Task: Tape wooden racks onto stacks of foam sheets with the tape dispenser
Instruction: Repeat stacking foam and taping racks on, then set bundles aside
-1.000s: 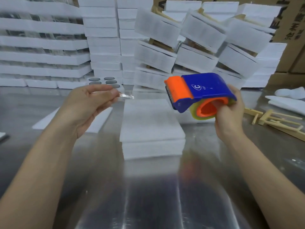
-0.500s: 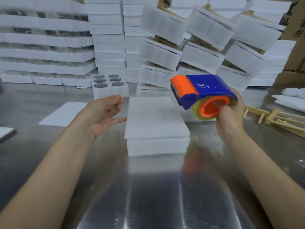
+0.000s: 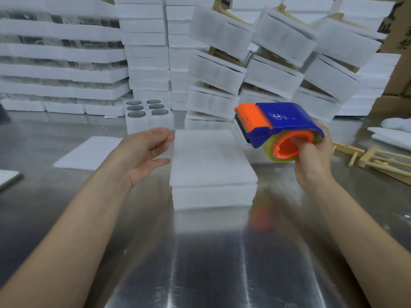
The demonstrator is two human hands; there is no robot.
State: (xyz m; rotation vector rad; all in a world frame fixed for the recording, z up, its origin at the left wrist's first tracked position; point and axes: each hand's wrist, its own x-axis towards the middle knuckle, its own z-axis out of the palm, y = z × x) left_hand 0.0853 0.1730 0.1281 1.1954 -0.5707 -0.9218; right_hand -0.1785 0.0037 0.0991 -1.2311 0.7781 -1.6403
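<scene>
A stack of white foam sheets (image 3: 211, 165) lies in the middle of the steel table (image 3: 200, 263). My right hand (image 3: 311, 161) grips the blue and orange tape dispenser (image 3: 278, 125) in the air above the stack's right edge, fingers through the orange core of the clear tape roll. My left hand (image 3: 144, 152) hovers just left of the stack, fingers relaxed and holding nothing. Loose wooden racks (image 3: 373, 158) lie on the table at the right.
Taped bundles of foam and wooden racks (image 3: 278, 63) lean in rows behind the stack. A foam block with several round holes (image 3: 146, 116) stands at the back left, a single foam sheet (image 3: 89, 152) lies left of my left hand, and cardboard boxes (image 3: 398, 63) stand far right.
My left hand dropped the bit of tape it pinched, opened, and moved down toward the stack's left side. The right hand with the dispenser barely moved.
</scene>
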